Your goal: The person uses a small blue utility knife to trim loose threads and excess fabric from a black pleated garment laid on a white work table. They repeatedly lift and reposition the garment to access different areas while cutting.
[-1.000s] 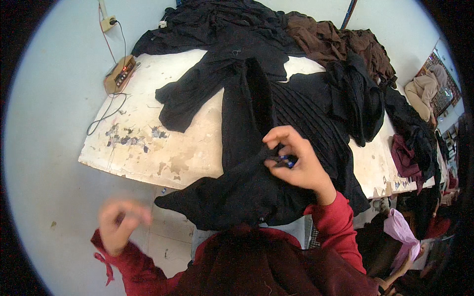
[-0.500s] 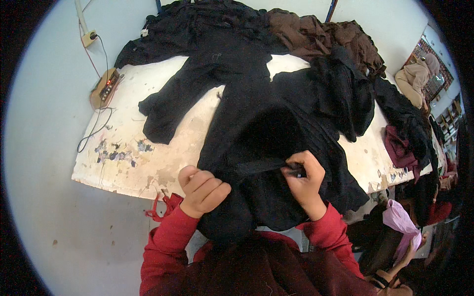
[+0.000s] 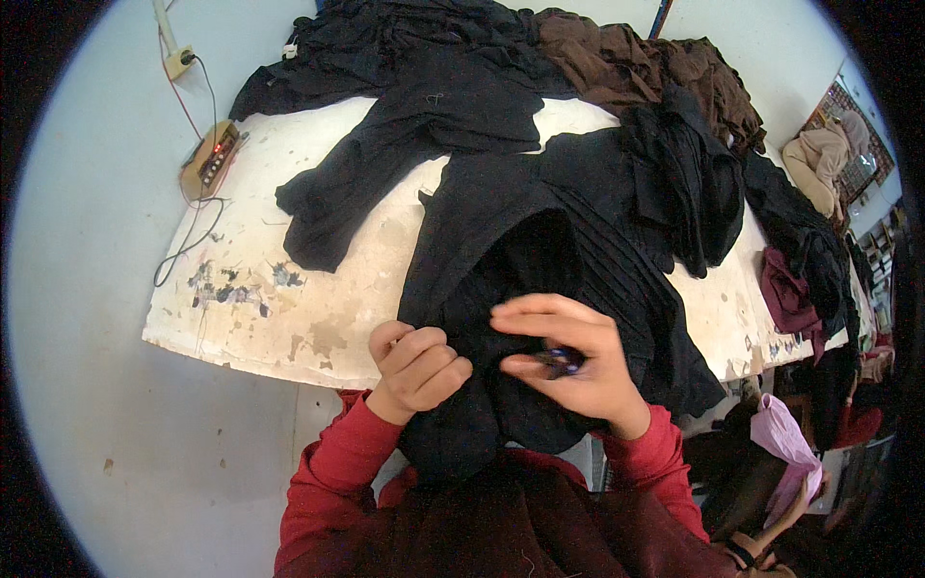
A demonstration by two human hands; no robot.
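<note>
A black garment (image 3: 578,222) is spread over the near part of the pale table, its lower end hanging over the front edge towards me. Curled fingers of my left hand (image 3: 421,371) pinch the black cloth near that edge. Just to the right, my right hand (image 3: 578,361) has its thumb and forefinger apart above the cloth. A small dark tool with a blue part (image 3: 562,361) rests inside that hand, mostly covered by the fingers; its kind is not plain. Between the hands and the table, the garment's folds form a dark hollow.
Piled black clothes (image 3: 405,48) and brown clothes (image 3: 617,63) lie along the back. A control box (image 3: 210,162) with a cable sits at the table's left edge. Maroon cloth (image 3: 788,289) hangs at right. Another person (image 3: 819,164) is far right; pink cloth (image 3: 785,438) is at lower right.
My right hand has let go of the raised cloth edge, moved left and opened its thumb and forefinger. My left hand has shifted slightly right, still closed on the cloth.
</note>
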